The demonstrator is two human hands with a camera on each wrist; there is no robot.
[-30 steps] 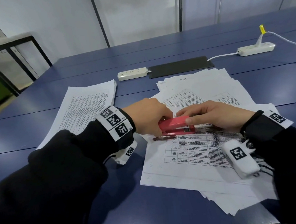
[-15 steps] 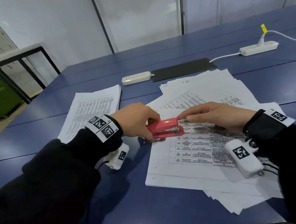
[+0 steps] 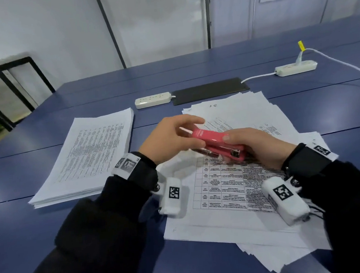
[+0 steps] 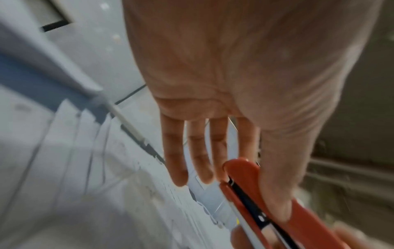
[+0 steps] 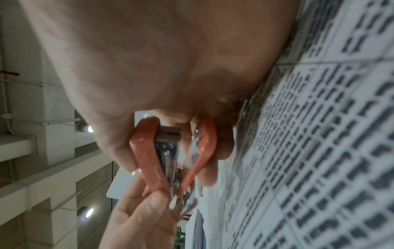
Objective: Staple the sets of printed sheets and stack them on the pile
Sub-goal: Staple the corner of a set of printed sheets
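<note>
While the red stapler (image 3: 217, 145) hangs tilted above the loose sheets (image 3: 231, 188), the right hand (image 3: 258, 148) grips its rear end and the left hand (image 3: 171, 140) pinches its front, other fingers straight. Left of them lies the neat pile (image 3: 87, 160) on the blue table (image 3: 53, 226).

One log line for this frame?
red plastic stapler: lifted above printed sheets | right hand: grips it | left hand: pinches front end
</note>
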